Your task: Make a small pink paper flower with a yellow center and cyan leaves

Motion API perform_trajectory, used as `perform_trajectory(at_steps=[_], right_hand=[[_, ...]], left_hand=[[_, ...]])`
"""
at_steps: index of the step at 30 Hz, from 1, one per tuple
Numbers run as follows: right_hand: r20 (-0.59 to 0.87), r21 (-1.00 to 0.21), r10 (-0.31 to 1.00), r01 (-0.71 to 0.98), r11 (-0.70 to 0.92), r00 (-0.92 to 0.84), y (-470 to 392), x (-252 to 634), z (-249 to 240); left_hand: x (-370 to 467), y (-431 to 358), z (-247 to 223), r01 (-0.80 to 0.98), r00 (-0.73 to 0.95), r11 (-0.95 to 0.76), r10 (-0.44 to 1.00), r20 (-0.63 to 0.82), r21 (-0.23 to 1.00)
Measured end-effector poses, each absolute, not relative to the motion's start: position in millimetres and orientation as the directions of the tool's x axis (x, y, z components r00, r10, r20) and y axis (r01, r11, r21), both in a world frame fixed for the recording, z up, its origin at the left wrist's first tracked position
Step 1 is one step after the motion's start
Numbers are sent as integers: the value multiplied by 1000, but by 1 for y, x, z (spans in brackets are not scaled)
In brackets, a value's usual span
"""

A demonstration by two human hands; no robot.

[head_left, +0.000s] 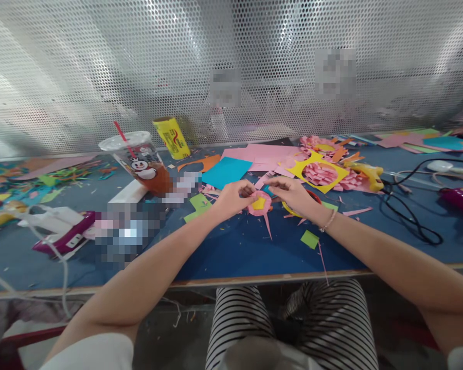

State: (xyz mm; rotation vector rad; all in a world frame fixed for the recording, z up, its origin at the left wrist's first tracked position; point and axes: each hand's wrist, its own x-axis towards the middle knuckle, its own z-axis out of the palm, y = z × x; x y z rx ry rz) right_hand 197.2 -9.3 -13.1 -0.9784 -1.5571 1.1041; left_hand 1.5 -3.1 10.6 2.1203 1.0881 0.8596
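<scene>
My left hand (235, 199) is closed, thumb and fingers pinching the edge of a pink paper flower (250, 209) with a yellow centre. Just right of the flower is my right hand (293, 194), its thumb and fingertips drawn together. Whatever they may hold is too small to tell. A bit of blue (268, 190) shows by these fingertips. Under the right hand lies a round red and yellow item (289, 208), mostly covered by the palm. A thin pink paper strip (268, 227) points down from below the flower.
Pink sheets (262, 155) and a blue sheet (227, 172) lie behind the hands. A yellow cut-out frame (332, 181) rests among pink fringed paper. Left stand a drink cup (142, 164) and a yellow can-like tube (172, 137). At right are a black cable (412, 222) and a glue gun (370, 174).
</scene>
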Motion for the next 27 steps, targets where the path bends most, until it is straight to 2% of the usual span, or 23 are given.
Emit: perform_trajectory(at_steps=[27], right_hand=[[349,-900,909,189,393,-229,-10,197,-8]], left_hand=[[2,-2,9,455,452,-456,858,243,765]])
